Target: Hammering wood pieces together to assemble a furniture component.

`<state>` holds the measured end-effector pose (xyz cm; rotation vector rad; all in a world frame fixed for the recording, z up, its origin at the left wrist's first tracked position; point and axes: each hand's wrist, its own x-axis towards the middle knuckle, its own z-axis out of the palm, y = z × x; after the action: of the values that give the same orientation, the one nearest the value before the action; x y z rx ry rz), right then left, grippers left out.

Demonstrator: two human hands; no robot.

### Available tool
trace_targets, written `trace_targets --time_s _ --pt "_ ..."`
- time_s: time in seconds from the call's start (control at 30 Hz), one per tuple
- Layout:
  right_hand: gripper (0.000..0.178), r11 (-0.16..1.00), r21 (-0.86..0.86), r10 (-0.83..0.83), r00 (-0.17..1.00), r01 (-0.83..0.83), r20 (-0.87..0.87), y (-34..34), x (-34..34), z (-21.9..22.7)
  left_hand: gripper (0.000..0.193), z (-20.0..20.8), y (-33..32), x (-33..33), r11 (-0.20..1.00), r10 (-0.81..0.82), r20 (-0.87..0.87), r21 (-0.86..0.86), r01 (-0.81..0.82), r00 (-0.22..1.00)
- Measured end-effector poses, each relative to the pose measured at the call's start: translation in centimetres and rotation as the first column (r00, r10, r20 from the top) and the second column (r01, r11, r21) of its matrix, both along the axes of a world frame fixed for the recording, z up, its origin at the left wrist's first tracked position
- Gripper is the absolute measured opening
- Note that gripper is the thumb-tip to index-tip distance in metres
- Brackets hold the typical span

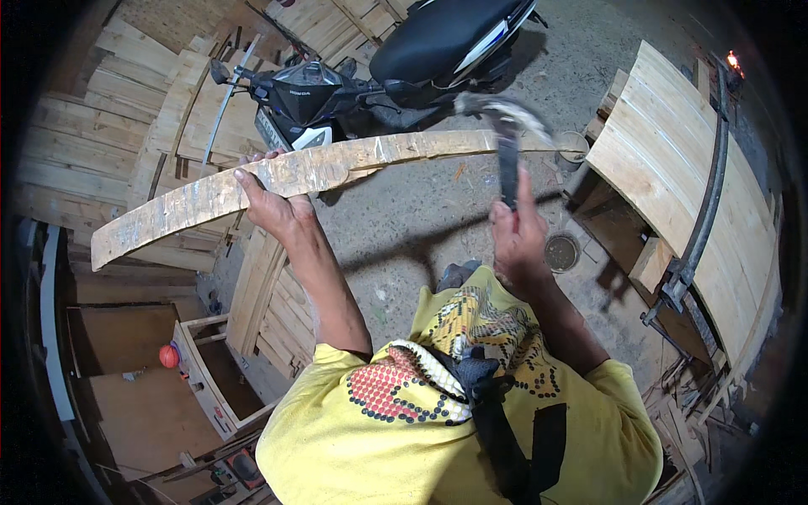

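Observation:
A long, rough-faced wooden board [320, 168] stretches across the view from the left, with pale scrapes along its face. Around its left part my left hand [282, 206] is closed, thumb on the near face and some fingers hidden behind. My right hand [518, 240] grips the dark handle of a hammer [507, 164], index finger stretched along it. The hammer's head is smeared by motion and lies over the board's right part; whether it touches the wood I cannot tell.
A black motor scooter [337, 97] is parked beyond the board. At right stands a broad wooden panel [648, 143] with a long metal bar clamp [711, 194] across it. Plank stacks [93, 151] lie left; a wooden frame [198, 374] and red ball [169, 356] sit lower left.

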<state>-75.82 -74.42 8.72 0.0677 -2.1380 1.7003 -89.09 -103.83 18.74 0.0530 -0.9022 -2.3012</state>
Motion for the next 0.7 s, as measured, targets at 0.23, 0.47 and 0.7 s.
trace_targets --time_s 0.23,0.47,0.7 --pt "0.06 0.947 0.272 0.162 0.985 -0.17 0.051 -0.1 -1.0 1.6 0.038 0.6 -0.6 0.4 0.997 0.056 0.024 -0.047 -0.055 0.998" --pt "0.063 0.981 0.151 -0.08 0.967 0.119 -0.24 2.8 -0.7 1.2 0.04 0.7 -4.1 0.6 0.985 0.068 -0.063 -0.152 -0.077 0.996" --pt "0.06 0.927 0.21 -0.266 0.939 0.311 -0.219 7.4 -1.2 3.8 0.041 1.0 -6.7 1.6 0.993 0.052 -0.081 -0.104 -0.06 0.995"
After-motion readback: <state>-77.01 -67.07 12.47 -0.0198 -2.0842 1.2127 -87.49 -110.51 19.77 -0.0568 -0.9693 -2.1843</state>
